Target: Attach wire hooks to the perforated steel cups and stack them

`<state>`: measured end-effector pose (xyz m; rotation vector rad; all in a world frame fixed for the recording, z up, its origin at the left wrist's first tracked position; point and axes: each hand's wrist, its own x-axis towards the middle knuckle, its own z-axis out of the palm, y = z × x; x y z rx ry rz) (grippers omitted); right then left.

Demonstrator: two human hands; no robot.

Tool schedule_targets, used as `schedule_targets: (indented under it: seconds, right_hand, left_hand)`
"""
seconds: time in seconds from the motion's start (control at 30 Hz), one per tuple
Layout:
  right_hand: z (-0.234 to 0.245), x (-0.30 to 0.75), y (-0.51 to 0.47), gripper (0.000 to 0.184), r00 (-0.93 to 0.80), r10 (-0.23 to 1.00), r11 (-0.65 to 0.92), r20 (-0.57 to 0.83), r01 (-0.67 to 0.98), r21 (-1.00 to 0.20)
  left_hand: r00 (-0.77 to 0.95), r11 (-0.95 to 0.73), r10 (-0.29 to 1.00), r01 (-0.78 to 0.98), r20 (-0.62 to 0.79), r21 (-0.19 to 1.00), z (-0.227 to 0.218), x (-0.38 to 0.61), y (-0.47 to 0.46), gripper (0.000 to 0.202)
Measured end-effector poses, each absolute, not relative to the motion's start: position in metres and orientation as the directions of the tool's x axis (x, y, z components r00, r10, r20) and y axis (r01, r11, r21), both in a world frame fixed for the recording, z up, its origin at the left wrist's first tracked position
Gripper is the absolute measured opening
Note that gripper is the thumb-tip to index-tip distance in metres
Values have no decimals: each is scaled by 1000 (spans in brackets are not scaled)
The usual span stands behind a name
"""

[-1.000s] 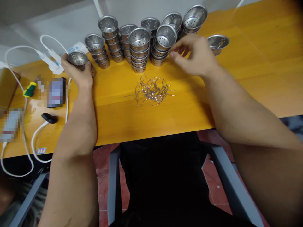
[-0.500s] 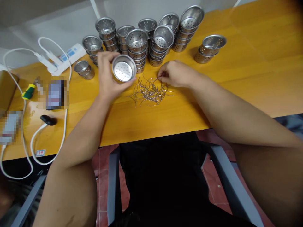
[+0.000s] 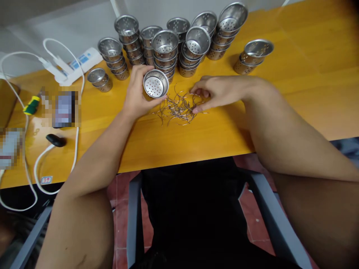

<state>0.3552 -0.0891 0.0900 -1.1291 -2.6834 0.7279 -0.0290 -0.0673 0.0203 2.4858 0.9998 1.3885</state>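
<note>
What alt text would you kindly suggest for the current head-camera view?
The left hand holds a perforated metal cup while the open right hand is at a tangle of curved wires. Stacks of similar cups stand behind on a yellow table.

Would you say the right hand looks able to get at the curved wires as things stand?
Probably yes: the right hand is at the right edge of the curved wires, and nothing visible stands between.

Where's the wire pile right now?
Head view, just above centre: the wire pile lies on the table between the left hand, holding a cup, and the right hand.
</note>
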Motion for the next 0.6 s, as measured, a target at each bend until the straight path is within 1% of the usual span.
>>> schedule_targets:
  seconds: [0.03, 0.07, 0.13, 0.2, 0.27, 0.37, 0.5, 0.6]
  right_hand:
    - [91, 354, -91, 61, -718, 693, 615, -62, 634, -469]
    - [90, 351, -94, 62, -719, 691, 621, -70, 641, -451]
    - [88, 341, -99, 50, -718, 691, 620, -82, 647, -444]
    - [86, 331, -103, 34, -728, 679, 614, -96, 634, -470]
    - [85, 326, -105, 25, -740, 665, 617, -96, 618, -486]
    - [86, 324, -105, 16, -752, 656, 643, -66, 603, -472]
    - [91, 326, -106, 17, -764, 644, 653, -41, 576, -492]
    - [97, 326, -109, 22, -763, 646, 640, -15, 552, -534]
  left_hand:
    - [362, -764, 615, 491, 700, 418, 20, -27, -68, 115]
    - [363, -754, 631, 493, 685, 433, 19, -25, -69, 113]
    - [370, -738, 658, 490, 656, 464, 18, -23, -70, 109]
    - [390, -745, 655, 478, 647, 466, 17, -23, -69, 108]
    - [412, -768, 627, 467, 661, 438, 16, -24, -67, 112]
    - [420, -796, 581, 473, 697, 378, 14, -26, -63, 115]
    - [420, -839, 512, 431, 750, 331, 12, -25, -64, 105]
    - [405, -827, 540, 419, 738, 374, 13, -23, -66, 106]
